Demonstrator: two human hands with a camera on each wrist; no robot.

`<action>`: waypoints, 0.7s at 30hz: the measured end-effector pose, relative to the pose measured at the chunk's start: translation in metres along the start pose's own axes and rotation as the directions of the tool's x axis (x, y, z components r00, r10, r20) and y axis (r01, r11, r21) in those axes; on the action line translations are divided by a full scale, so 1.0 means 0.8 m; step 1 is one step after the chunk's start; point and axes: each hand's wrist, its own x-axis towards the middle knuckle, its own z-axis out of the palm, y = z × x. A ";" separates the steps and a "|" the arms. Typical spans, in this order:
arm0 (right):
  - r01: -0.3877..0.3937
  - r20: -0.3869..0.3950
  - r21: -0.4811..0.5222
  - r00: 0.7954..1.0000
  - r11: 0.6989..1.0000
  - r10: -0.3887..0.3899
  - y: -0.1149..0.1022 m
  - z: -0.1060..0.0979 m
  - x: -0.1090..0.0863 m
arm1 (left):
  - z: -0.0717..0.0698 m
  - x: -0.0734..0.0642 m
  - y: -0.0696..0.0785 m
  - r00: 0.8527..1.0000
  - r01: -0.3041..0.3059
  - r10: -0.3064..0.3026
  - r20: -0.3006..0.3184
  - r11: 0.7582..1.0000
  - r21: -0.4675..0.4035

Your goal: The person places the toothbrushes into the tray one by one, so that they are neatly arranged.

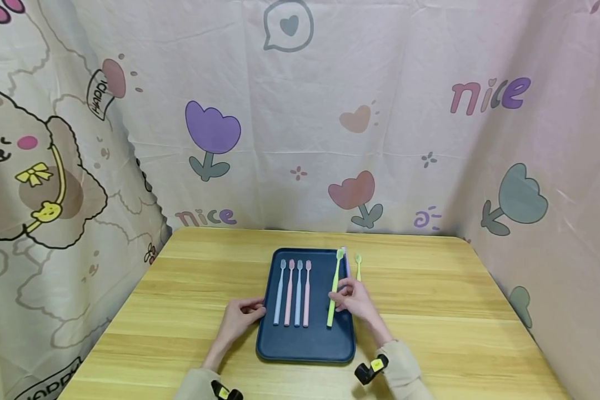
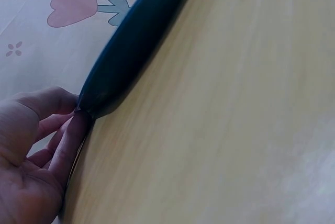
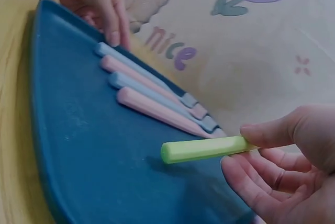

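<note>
A dark blue tray (image 1: 305, 345) lies on the table, its left rim pinched between the thumb and fingers of my left hand (image 1: 240, 319). Over the tray's right side, my right hand (image 1: 355, 301) pinches a lime green toothbrush (image 3: 201, 149) between thumb and fingers, its bristle head pointing away from me. Side by side on the tray's left half lie a blue toothbrush (image 1: 279, 297), a pink toothbrush (image 1: 288, 298), another blue toothbrush (image 1: 298, 297) and another pink toothbrush (image 1: 307, 298), heads at the far end.
Beyond my right hand, a purple toothbrush (image 1: 347, 266) shows at the tray's right edge, partly hidden. A yellow-green toothbrush (image 1: 358, 268) lies to its right on the wooden table (image 1: 430, 311). A printed curtain (image 1: 300, 111) hangs behind the table's far edge.
</note>
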 end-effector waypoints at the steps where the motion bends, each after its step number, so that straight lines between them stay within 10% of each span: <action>1: -0.006 -0.007 -0.018 1.000 1.000 0.006 0.001 0.004 0.001 | 0.000 0.000 0.000 1.000 0.000 0.000 0.000 1.000 0.005; 21: 0.005 0.019 -0.242 1.000 0.970 0.000 0.011 0.042 0.019 | 0.001 0.002 -0.004 1.000 0.007 -0.007 -0.006 1.000 0.011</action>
